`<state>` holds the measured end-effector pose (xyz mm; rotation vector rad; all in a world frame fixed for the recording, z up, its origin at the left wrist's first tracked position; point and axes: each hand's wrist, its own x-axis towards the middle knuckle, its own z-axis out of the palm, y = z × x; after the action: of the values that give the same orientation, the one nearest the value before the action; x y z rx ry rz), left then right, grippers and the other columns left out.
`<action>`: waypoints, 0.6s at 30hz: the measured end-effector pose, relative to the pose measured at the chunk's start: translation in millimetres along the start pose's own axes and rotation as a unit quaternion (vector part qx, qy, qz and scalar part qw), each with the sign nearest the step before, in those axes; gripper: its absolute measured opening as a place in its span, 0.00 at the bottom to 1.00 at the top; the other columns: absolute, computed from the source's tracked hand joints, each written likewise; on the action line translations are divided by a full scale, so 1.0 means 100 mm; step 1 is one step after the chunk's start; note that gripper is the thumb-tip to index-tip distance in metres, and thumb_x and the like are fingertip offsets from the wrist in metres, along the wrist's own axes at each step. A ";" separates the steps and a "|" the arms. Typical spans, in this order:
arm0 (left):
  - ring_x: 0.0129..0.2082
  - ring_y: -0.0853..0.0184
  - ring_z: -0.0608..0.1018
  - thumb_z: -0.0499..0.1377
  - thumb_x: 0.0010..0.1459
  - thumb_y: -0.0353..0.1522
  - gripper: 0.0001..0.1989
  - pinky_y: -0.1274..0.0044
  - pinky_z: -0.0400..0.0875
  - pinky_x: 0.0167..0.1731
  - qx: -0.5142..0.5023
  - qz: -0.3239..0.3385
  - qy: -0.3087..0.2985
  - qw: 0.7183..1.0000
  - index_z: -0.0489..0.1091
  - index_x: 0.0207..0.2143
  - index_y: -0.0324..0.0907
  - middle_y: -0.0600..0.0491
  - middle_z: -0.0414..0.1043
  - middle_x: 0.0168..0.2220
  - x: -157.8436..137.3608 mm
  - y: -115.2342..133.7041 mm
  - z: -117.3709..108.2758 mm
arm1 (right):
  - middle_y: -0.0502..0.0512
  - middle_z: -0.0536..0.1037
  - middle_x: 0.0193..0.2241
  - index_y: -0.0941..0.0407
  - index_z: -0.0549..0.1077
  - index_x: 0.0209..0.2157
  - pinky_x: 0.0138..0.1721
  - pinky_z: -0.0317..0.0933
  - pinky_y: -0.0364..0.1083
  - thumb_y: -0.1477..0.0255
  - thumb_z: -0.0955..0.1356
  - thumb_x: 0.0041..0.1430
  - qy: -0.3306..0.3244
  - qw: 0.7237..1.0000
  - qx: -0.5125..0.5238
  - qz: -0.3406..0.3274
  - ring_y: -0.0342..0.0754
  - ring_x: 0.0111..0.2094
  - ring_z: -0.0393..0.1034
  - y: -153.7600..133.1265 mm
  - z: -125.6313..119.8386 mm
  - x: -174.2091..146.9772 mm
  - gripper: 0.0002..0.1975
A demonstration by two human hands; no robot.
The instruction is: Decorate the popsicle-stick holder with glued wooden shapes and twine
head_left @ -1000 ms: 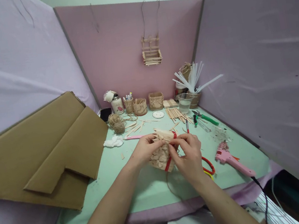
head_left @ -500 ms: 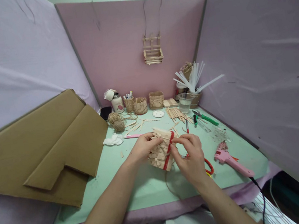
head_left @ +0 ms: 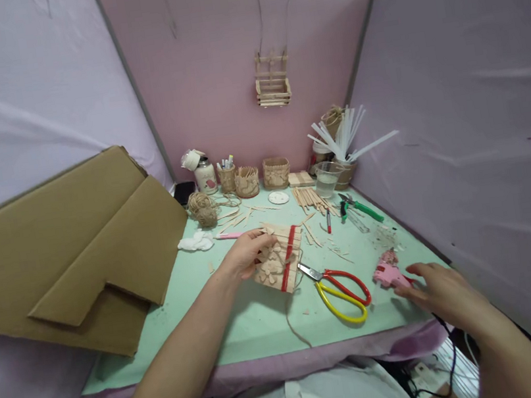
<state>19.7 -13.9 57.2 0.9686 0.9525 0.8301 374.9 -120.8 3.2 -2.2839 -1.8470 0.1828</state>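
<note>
My left hand (head_left: 252, 253) grips the upper left edge of a small craft-stick piece (head_left: 272, 271), pinching it between thumb and fingers. Wooden flower shapes cover its left part, and a red strip runs down its right part. A length of twine (head_left: 295, 331) trails below it onto the table. My right hand (head_left: 433, 290) is over the handle of the pink glue gun (head_left: 387, 272), thumb and forefinger apart on either side of it. Whether it touches the handle I cannot tell. Between the hands lie scissors (head_left: 342, 290) with one red and one yellow handle, blades toward the craft piece.
Folded cardboard (head_left: 105, 263) leans at the left. Twine balls (head_left: 203, 209), loose craft sticks (head_left: 313, 200), a water cup (head_left: 327, 182) and small wooden pots (head_left: 276, 173) stand along the back. Green-handled pliers (head_left: 367, 210) lie at the right, and the gun's black cord (head_left: 451, 357) hangs over the edge.
My right hand has left the craft piece and moved right to the glue gun. The scissors it partly covered now show fully. My left hand still holds the piece.
</note>
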 end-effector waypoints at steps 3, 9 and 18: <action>0.15 0.77 0.65 0.65 0.40 0.32 0.11 0.84 0.56 0.15 0.009 -0.006 0.009 1.000 0.68 0.26 0.38 0.59 0.66 0.18 0.02 -0.01 -0.01 | 0.64 0.76 0.32 0.58 0.73 0.32 0.35 0.61 0.50 0.54 0.67 0.46 -0.052 0.999 -0.013 0.006 0.58 0.35 0.71 0.04 0.08 0.02 0.20; 0.13 0.79 0.61 0.66 0.40 0.33 0.11 0.84 0.51 0.13 0.023 0.008 0.010 1.000 0.67 0.25 0.38 0.60 0.64 0.17 0.07 -0.06 -0.06 | 0.57 0.72 0.23 0.54 0.65 0.21 0.25 0.53 0.46 0.54 0.64 0.49 -0.021 1.000 0.000 -0.002 0.51 0.25 0.66 -0.07 0.16 0.05 0.17; 0.20 0.71 0.75 0.67 0.37 0.30 0.14 0.81 0.68 0.21 0.005 -0.001 -0.015 1.000 0.71 0.30 0.37 0.53 0.73 0.24 -0.02 -0.03 0.03 | 0.58 0.77 0.32 0.56 0.73 0.39 0.30 0.63 0.47 0.52 0.63 0.52 0.136 0.952 0.268 0.059 0.52 0.30 0.71 -0.29 -0.08 -0.06 0.23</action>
<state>22.8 -17.4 55.3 0.9860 0.9326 0.8088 347.5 -121.8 18.0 -1.9223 -1.3230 0.3234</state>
